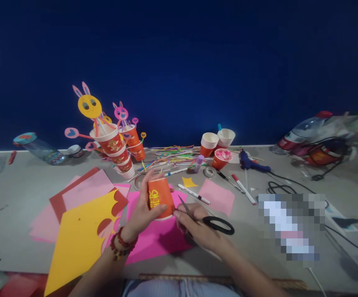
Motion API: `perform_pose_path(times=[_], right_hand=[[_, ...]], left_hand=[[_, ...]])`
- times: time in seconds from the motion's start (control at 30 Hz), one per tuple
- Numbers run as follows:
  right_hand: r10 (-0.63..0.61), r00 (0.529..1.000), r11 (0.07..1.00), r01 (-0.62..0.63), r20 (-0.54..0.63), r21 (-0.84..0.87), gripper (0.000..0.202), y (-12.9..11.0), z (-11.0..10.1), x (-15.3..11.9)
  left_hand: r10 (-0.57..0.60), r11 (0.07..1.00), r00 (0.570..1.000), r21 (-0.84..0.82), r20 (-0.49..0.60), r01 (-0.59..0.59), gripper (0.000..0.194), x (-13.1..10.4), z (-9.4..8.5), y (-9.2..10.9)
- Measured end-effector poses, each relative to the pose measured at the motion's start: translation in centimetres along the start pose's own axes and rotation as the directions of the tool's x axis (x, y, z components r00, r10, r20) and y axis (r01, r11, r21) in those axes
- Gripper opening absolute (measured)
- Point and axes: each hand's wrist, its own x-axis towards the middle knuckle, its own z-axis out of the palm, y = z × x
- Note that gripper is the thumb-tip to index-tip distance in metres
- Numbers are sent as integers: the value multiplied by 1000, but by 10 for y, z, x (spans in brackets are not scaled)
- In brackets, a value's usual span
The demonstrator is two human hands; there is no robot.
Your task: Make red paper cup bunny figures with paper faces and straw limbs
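Observation:
My left hand (144, 208) is wrapped round a red paper cup (163, 196) with yellow lettering, which lies tipped over bright pink paper (163, 243). Beaded bracelets (121, 245) circle the left wrist. My right hand (194, 220) holds black-handled scissors (217, 225), the blades pointing up and left beside the cup. Its fingertips are pinched together at the cup's right edge; anything small between them cannot be made out.
Yellow paper (76, 231) and pink sheets lie left. Behind stand stacked cups (114, 142) with paper bunny figures, pipe cleaners (173, 156), and more cups (209, 142). At the right are markers (243, 189), a blue glue gun (253, 163), cables and a bottle (304, 132).

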Motion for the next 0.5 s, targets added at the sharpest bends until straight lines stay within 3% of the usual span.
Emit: perform_pose_path(times=[0.1, 0.2, 0.37, 0.5], right_hand=[[-144, 987, 945, 157, 68, -286, 40, -12, -9, -4], [-295, 944, 806, 328, 145, -493, 35, -19, -14, -6], [-435, 866, 614, 486, 247, -622, 25, -5, -15, 0], [-529, 793, 471, 571, 303, -672, 22, 7, -15, 8]], left_hand=[[-152, 979, 987, -128, 60, 158, 93, 1, 0, 1], [-185, 964, 980, -182, 77, 196, 93, 1, 1, 0], [-233, 956, 971, -171, 56, 239, 90, 1, 2, 2], [-267, 930, 958, -233, 104, 285, 88, 0, 4, 3]])
